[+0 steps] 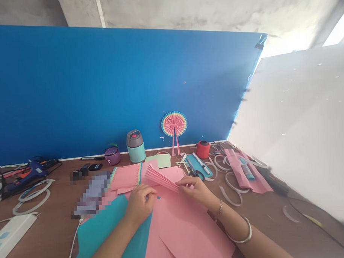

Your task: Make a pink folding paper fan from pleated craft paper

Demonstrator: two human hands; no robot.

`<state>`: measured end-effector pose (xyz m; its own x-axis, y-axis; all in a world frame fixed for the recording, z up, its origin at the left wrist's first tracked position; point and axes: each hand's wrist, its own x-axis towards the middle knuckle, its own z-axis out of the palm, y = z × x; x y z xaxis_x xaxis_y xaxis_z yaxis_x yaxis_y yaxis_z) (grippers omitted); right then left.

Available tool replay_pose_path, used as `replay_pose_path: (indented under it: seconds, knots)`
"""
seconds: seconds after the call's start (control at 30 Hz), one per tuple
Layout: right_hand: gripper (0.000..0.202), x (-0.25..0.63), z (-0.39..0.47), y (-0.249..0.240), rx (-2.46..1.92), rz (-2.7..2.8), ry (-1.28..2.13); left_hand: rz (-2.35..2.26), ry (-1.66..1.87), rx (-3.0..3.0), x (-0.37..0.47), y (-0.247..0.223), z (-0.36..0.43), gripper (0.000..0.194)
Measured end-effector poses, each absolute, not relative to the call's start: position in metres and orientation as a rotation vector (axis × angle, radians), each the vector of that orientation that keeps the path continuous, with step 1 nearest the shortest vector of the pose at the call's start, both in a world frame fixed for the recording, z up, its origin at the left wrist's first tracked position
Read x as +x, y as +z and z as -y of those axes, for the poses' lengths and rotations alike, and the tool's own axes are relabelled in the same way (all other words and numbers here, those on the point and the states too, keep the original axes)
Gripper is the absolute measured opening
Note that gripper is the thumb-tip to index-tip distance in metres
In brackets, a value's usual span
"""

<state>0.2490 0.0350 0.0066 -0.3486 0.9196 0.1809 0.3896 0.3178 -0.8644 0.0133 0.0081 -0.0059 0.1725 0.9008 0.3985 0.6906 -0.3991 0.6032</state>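
Note:
A strip of pink paper folded into narrow pleats (162, 178) is pinched at its right end between the thumb and fingers of my right hand (195, 190). Its far left end fans slightly and rises above the sheets. My left hand (140, 203) is curled closed just below and left of the strip, apart from it; whether anything is inside the fingers is hidden. Beneath both hands lie large pink sheets (183, 222) and a teal sheet (104, 229). Behind my left hand rests a pleated pink piece with striped edges (125, 176).
A finished round paper fan (174, 124) leans on the blue board (103, 90). Around the table stand a teal flask (135, 147), purple cup (112, 156) and red container (203, 149). Scissors (196, 173), a glue gun (31, 173), paper curls (233, 185) and a power strip (16, 238) lie about.

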Motion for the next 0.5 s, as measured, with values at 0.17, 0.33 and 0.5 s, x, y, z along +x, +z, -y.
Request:
replay_pose_path:
  seconds: [0.17,0.33,0.5]
  knots:
    - [0.020,0.238,-0.025,0.004,-1.055,1.962,0.994,-1.443,1.083,1.890,0.028,-0.006,-0.005,0.029]
    - [0.023,0.227,-0.018,0.000,-0.890,2.296,0.512,-1.454,1.167,1.757,0.036,-0.004,-0.002,0.026]
    - [0.023,0.224,-0.014,-0.003,-0.886,2.440,0.148,-1.551,1.282,1.871,0.033,-0.008,-0.001,0.023]
